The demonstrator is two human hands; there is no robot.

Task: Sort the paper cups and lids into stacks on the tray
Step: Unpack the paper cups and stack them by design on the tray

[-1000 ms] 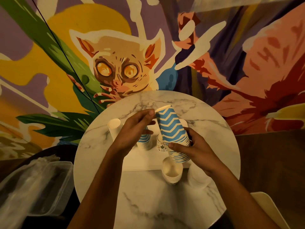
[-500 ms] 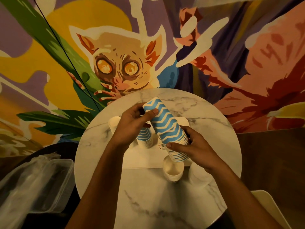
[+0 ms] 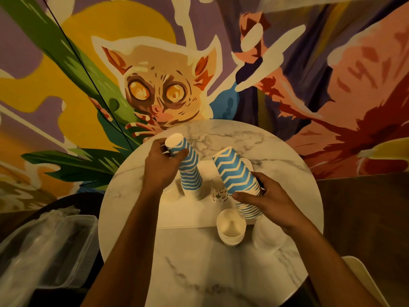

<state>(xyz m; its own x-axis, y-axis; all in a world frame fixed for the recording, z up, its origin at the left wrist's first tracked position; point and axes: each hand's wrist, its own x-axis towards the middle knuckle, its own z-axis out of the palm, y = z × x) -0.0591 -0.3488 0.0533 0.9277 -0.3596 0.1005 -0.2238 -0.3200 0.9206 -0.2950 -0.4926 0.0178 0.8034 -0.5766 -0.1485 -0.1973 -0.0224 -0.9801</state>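
My left hand grips the top of a tall upside-down stack of blue zigzag cups that stands on the cream tray. My right hand holds a second blue zigzag stack, tilted to the left above the tray's right side. Between the two stacks a small patterned cup stands on the tray. A stack of plain white cups sits mouth up at the tray's front edge. To its right, white lids are piled on the table under my right wrist.
The tray lies on a round marble table against a painted mural wall. A clear plastic container sits low at the left. A white chair edge shows at the bottom right.
My left hand has pulled the upper cups off the stack in my right hand and carried them left onto the short blue stack on the tray. My right hand keeps the remainder.
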